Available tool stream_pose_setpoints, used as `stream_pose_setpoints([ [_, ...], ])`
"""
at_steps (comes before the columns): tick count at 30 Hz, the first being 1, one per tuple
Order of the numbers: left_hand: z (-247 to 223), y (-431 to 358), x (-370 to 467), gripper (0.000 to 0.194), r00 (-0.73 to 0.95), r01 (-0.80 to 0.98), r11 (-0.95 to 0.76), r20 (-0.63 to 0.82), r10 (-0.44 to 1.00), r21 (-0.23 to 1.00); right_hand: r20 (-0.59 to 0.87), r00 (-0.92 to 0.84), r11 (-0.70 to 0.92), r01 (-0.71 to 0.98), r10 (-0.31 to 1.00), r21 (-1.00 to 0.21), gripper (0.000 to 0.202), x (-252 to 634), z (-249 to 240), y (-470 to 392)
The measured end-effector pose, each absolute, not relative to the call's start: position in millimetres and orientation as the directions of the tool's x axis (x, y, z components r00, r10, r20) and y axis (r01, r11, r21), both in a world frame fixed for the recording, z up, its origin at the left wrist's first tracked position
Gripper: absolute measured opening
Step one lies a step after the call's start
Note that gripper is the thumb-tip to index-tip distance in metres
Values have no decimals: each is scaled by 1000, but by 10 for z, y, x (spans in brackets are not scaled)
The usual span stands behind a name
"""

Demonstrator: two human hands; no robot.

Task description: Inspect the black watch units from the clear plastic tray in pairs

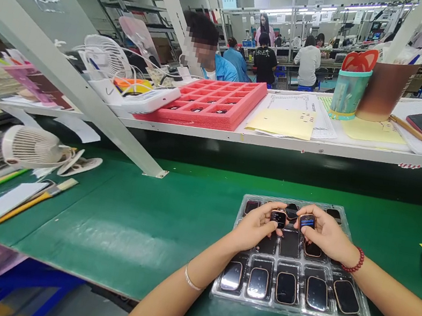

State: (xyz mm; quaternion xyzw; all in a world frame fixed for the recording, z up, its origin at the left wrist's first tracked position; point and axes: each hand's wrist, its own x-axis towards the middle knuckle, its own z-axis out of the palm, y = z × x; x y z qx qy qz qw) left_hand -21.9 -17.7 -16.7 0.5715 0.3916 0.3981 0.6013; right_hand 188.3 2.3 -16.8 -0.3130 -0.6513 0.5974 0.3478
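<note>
A clear plastic tray (pixel 292 310) lies on the green table, with several smartwatch bodies in its compartments. Over its back half, my left hand (pixel 255 224) grips a small watch body (pixel 277 219) with a lit screen, thumb at its lower edge. Close beside it, my right hand (pixel 324 232) holds another watch body (pixel 307 222), whose screen shows a blue band. The two watches are a short gap apart. In the front row, rounded dark watches such as this one (pixel 286 288) lie face up. My hands partly hide the compartments behind and beneath them.
On the green table (pixel 101 226) at left are a small white fan (pixel 31 147), a yellow-handled brush (pixel 33 203) and papers. A raised shelf (pixel 271 140) behind bears a red foam tray (pixel 212 105), a cup and a phone. A black cable lies at right.
</note>
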Motion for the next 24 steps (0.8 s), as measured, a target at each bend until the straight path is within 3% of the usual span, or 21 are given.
stream_pose_setpoints([
  [6,-151,-181,-224,43,369,-35,40,-24,929,999,133,-565,194,49,814,-980,26,1898,-184,28],
  [24,-149,-175,-227,38,360,-30,56,-41,932,998,110,-598,263,175,794,-949,23,1913,-191,27],
])
